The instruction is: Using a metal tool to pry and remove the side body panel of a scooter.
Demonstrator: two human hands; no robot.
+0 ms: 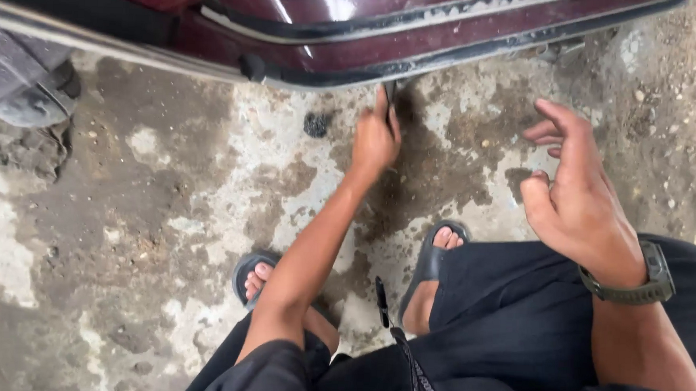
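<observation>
Stained, cracked concrete floor (149, 209) fills the frame, gritty with pebbles at the right. Along the top runs the maroon lower edge of a car body (420, 40) with a dark trim strip. The left hand (376, 137), upper centre, has its grip closed on a thin dark tool (388, 94) pressed up against that edge. The right hand (575, 187), at right, hangs empty, fingers loosely apart, a watch (645, 286) on its wrist.

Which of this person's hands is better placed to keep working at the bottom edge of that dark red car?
Probably the left. The left hand already reaches the car's lower edge, gripping a thin dark tool there. The right hand hangs open and empty, away from the car.
</observation>
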